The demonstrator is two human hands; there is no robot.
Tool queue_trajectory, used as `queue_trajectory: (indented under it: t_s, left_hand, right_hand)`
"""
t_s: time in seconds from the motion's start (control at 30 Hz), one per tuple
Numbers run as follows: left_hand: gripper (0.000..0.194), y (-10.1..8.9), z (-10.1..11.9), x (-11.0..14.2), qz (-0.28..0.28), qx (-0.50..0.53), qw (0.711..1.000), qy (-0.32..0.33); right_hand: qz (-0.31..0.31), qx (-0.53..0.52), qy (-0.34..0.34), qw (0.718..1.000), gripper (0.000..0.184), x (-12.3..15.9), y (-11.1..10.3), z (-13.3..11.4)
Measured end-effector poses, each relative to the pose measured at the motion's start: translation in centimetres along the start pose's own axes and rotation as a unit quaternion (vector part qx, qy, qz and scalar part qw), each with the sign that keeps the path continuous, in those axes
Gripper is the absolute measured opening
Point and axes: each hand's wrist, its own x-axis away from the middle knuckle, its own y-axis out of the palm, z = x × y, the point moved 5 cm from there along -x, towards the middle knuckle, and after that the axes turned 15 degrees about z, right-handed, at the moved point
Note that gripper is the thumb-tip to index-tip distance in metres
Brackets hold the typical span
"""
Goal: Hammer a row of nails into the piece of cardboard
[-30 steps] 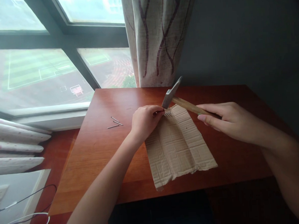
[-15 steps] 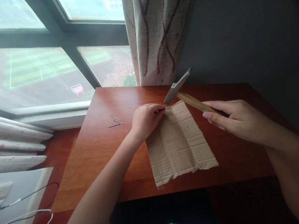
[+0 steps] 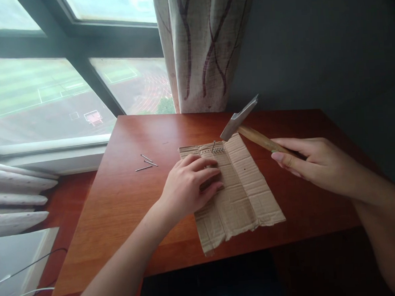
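A wooden-handled hammer [image 3: 255,137] is gripped in my right hand [image 3: 307,157], its metal head raised just above the far edge of a piece of cardboard [image 3: 236,199]. My left hand [image 3: 189,182] rests on the cardboard's left side, fingers apart, holding nothing. Near the far edge a nail [image 3: 214,146] stands up from the cardboard, leaning slightly. Beside it runs a row of several small nail heads or holes [image 3: 219,150], too small to tell apart.
Several loose nails [image 3: 146,162] lie on the wooden table [image 3: 120,206] left of my left hand. A window [image 3: 130,85] and a patterned curtain [image 3: 198,54] stand behind the table. Cables [image 3: 27,268] hang at the lower left by the wall.
My left hand has let go of the nail and moved back toward me, opening onto the cardboard. The nail now stands by itself. The hammer stays raised. The view has shifted slightly.
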Motion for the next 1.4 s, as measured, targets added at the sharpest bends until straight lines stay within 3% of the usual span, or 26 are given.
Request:
queue_trajectory:
  t_s: [0.4,0.63,0.77,1.27,1.4]
  left_hand:
    - [0.023,0.2,-0.3,0.4,0.029,0.005,0.999,-0.015]
    - [0.024,0.2,-0.4,0.6,0.032,0.017,0.999,-0.027]
    - [0.023,0.2,-0.4,0.5,0.031,0.016,0.999,-0.026]
    - [0.024,0.3,-0.5,0.7,0.033,0.022,0.999,-0.031]
    - [0.024,0.2,-0.5,0.6,0.028,0.024,0.999,-0.037]
  right_hand:
    - [-0.018,0.002,-0.022,1.000,0.039,-0.9,0.6,-2.0]
    - [-0.019,-0.026,0.010,0.999,0.039,-1.1,0.8,-1.0]
    - [-0.037,-0.013,-0.001,0.999,0.043,-1.3,1.0,-1.2]
    - [-0.016,-0.004,-0.017,1.000,0.037,-2.0,0.5,-1.7]
    - [-0.044,0.002,-0.013,0.999,0.042,-1.8,0.8,-1.7]
